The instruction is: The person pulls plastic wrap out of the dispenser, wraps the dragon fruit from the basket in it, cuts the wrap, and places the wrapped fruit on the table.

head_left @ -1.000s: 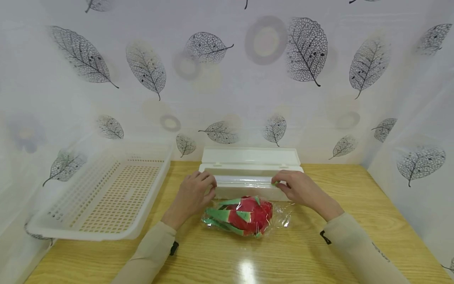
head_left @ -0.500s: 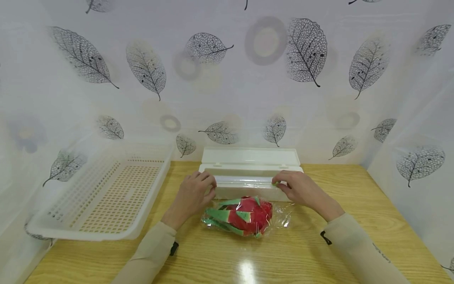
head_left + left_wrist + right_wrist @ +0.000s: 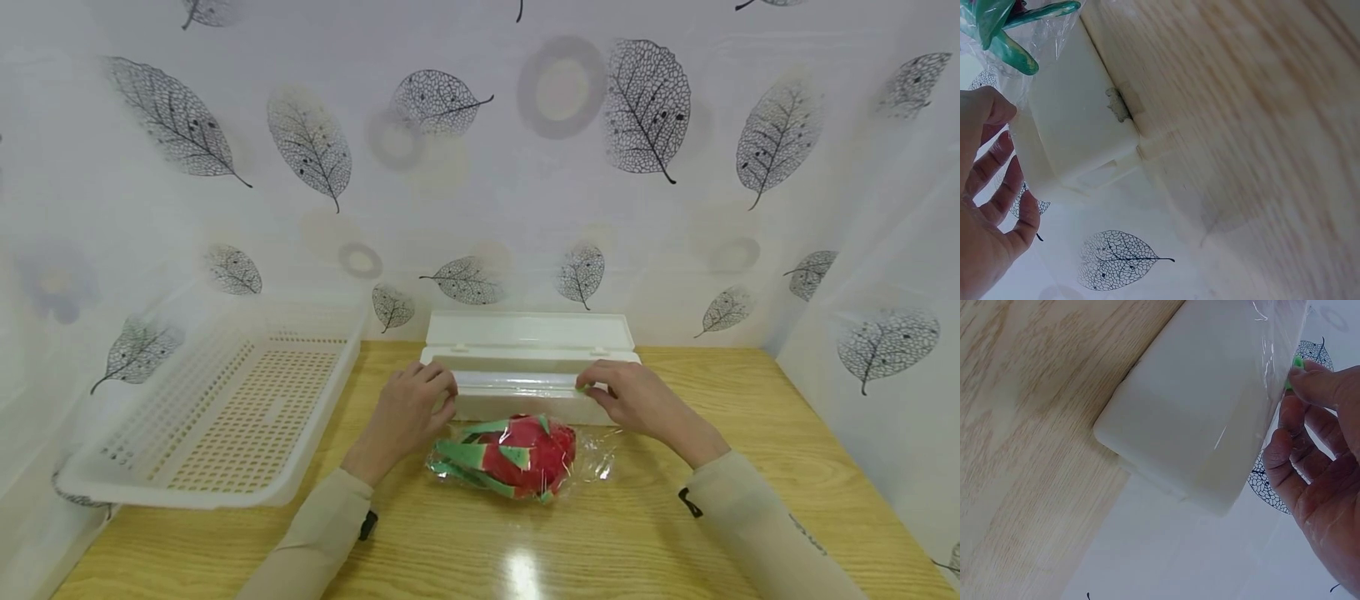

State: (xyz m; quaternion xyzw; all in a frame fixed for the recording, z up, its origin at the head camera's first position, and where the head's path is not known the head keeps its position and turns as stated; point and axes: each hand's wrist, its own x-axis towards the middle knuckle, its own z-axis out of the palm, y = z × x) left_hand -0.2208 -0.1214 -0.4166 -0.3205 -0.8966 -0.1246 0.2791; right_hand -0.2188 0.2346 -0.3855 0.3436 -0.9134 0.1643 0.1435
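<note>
A white cling film box [image 3: 517, 408] stands at the back of the table, its lid [image 3: 528, 330] raised and a roll of film [image 3: 517, 380] inside. Clear film runs over its front to a red dragon fruit [image 3: 517, 457] with green scales, which lies wrapped in film before the box. My left hand [image 3: 408, 408] grips the front rim at the box's left end, thumb outside, where film drapes [image 3: 1047, 37]. At the right end, my right hand [image 3: 630, 398] pinches a small green slide cutter [image 3: 1296, 365] on the rim between thumb and forefinger.
A white perforated plastic basket [image 3: 296, 433] stands on the left of the wooden table [image 3: 637, 533]. Behind and at both sides hangs a pale curtain [image 3: 480, 192] printed with dark leaves.
</note>
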